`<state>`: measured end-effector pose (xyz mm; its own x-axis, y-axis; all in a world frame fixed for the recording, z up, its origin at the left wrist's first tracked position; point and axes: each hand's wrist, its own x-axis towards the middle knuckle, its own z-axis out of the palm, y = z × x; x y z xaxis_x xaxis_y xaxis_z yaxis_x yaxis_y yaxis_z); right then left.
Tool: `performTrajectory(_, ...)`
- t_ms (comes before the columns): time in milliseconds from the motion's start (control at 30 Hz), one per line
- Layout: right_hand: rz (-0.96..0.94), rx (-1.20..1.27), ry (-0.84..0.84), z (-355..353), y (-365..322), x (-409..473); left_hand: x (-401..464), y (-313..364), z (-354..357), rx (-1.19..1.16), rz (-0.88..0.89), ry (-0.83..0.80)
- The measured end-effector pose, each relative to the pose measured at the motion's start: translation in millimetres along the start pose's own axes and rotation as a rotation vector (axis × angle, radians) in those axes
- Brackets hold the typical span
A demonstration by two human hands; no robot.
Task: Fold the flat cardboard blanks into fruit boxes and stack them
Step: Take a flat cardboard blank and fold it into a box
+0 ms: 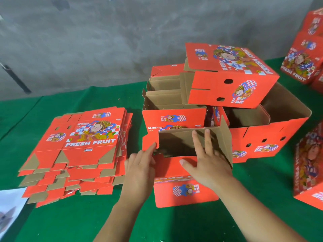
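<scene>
A half-folded red fruit box stands on the green bench, right of the stack of flat blanks. The left hand touches its left flap with straight fingers; the right hand, fingers spread flat, presses its near flap.

On the top blank of the flat stack to your left you can read "FRESH FRUIT" in white capitals under the cartoon figure, with Chinese characters above it too small to make out. The same "FRESH FRUIT" runs along the edge of the folded box lying on top of the pile, and again on the stacked box at the far right. Smaller labels elsewhere are illegible.
</scene>
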<state>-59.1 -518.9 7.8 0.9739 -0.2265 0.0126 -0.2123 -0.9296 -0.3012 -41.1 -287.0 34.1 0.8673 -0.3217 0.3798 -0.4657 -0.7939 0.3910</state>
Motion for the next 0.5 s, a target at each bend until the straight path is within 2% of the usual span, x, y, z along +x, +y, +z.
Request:
performTrajectory(200, 0.01, 0.118, 0.037, -2.8, 0.6, 6.3, 17.8, 2.4, 10.7, -0.068, -0.052, 0.089)
performTrajectory(267, 0.006, 0.141, 0.071, -1.2, 2.3, 7.5, 28.7, 2.8, 17.5, -0.128, -0.111, 0.055)
performTrajectory(400, 0.017, 0.067, 0.017, -6.7, 5.3, 15.5, 22.0, 8.3, 32.5, 0.089, 0.023, -0.016)
performTrajectory(467, 0.006, 0.059, 0.034, -11.1, 7.5, 15.1, 19.0, 7.7, 37.1, 0.138, -0.008, -0.01)
performTrajectory(500, -0.029, 0.055, 0.11, -13.6, 6.7, 11.9, 20.9, 7.0, 38.9, 0.151, -0.051, -0.011)
